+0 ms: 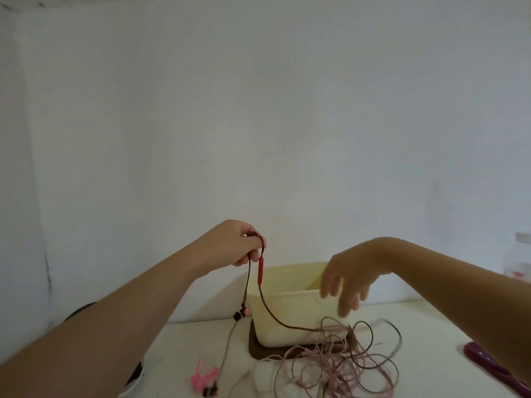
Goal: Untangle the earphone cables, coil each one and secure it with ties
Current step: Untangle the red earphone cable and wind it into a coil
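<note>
My left hand [240, 245] is raised above the table and pinches a dark brown earphone cable [271, 310] with a red inline remote [261, 271]. Its earbuds [241, 313] dangle below the hand, and the cable runs down into a tangled heap of pink and dark cables [339, 366] on the white table [178, 349]. Blurred and held in the air above the heap, my right hand [344, 285] has its fingers spread and holds nothing. Pink ties [202, 376] lie at the front left of the table.
A cream plastic box [290, 308] stands on a brown lid [254, 344] behind the heap. A dark red object [485, 361] lies at the right edge. A clear bottle [520, 259] stands far right. A white wall rises behind.
</note>
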`<state>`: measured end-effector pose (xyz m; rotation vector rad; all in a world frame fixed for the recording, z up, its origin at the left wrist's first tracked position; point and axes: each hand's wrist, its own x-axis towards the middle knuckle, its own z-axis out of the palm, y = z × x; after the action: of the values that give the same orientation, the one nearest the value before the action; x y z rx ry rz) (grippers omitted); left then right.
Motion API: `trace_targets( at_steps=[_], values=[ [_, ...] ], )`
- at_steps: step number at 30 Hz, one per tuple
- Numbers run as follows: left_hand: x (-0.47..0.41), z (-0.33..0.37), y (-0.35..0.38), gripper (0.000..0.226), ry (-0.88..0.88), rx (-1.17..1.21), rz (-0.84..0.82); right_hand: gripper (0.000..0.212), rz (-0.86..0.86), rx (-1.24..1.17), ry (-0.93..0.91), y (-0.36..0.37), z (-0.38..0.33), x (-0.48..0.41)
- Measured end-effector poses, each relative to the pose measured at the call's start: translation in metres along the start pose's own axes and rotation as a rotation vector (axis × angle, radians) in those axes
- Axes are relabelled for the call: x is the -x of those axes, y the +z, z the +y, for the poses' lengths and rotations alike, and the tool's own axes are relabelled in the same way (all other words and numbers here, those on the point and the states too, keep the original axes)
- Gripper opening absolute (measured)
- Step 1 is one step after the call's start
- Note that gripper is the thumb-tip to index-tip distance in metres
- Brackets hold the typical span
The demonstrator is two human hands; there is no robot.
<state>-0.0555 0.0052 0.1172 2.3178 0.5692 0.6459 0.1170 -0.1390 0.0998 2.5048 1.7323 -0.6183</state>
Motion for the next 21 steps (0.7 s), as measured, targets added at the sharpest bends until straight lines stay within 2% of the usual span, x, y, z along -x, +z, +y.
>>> trace_targets(
  at_steps=[4, 8, 10, 14, 17, 21],
  values=[
    [0.004, 0.003, 0.005, 0.012, 0.027, -0.021, 0.033, 0.046, 0.255, -0.420, -0.304, 0.000, -0.036, 0.005],
    [0.007, 0.004, 0.009, 0.009, 0.071, -0.038, 0.050, 0.024, 0.451, -0.708, -0.380, 0.008, -0.053, -0.006],
    [0.010, 0.002, 0.007, 0.007, 0.090, 0.004, 0.026, 0.015, 0.448, -0.808, -0.399, 0.009, -0.051, -0.009],
    [0.016, -0.010, 0.002, 0.010, 0.142, 0.071, -0.054, 0.011, 0.405, -0.999, -0.430, 0.006, -0.041, -0.006],
    [0.017, -0.020, 0.006, 0.016, 0.135, 0.199, -0.006, 0.010, 0.365, -1.130, -0.447, 0.007, -0.038, -0.006],
    [0.021, -0.033, 0.023, 0.024, 0.075, 0.432, 0.111, 0.010, 0.397, -1.119, -0.371, 0.014, -0.038, -0.010]
  ],
)
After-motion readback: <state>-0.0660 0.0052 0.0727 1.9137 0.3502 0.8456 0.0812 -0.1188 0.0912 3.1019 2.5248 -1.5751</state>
